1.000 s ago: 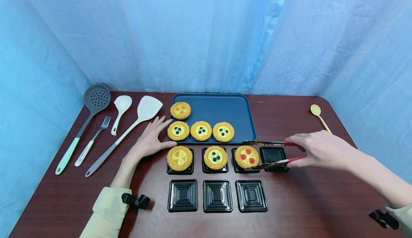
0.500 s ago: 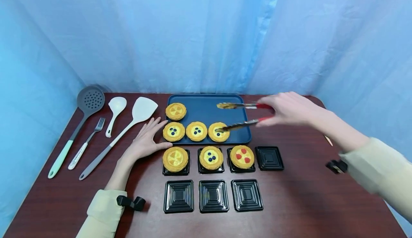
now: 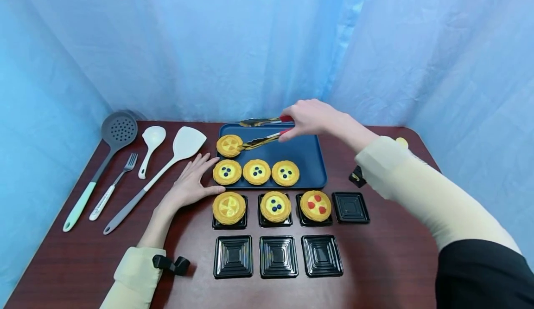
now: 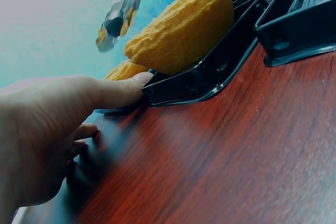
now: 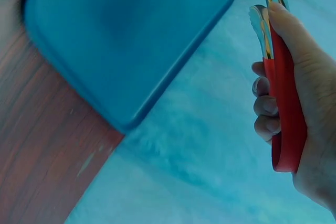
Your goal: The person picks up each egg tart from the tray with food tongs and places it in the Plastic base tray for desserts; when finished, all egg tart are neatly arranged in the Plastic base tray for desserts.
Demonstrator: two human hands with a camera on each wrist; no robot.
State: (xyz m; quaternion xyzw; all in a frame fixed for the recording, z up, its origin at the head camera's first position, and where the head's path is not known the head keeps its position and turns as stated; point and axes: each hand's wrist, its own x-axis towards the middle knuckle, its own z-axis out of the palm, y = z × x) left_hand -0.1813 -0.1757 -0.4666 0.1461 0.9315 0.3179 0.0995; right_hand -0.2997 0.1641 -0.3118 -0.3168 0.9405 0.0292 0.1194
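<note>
My right hand (image 3: 310, 116) grips red-handled metal tongs (image 5: 289, 108) over the blue tray (image 3: 288, 153). Their arms stand apart, and the lower tip is at the right edge of an egg tart with yellow wedges (image 3: 229, 145) at the tray's back left. In front of that tart lies a row of blueberry-topped tarts (image 3: 256, 172). My left hand (image 3: 189, 183) rests by the tray's left front corner with fingers spread. Its thumb touches a dark edge in the left wrist view, beside a tart (image 4: 184, 30) in a black plastic box.
Tarts with wedges, blueberries (image 3: 275, 206) and strawberries (image 3: 315, 205) sit on black square boxes. Bare boxes (image 3: 351, 207) stand beside and before them. At left lie a skimmer (image 3: 119, 130), a fork (image 3: 118, 179), a white ladle (image 3: 153, 137) and a turner (image 3: 187, 142).
My right hand has carried the spread tongs from the strawberry tart in the front row up and left to the wedge tart on the tray. My left hand has stayed in place.
</note>
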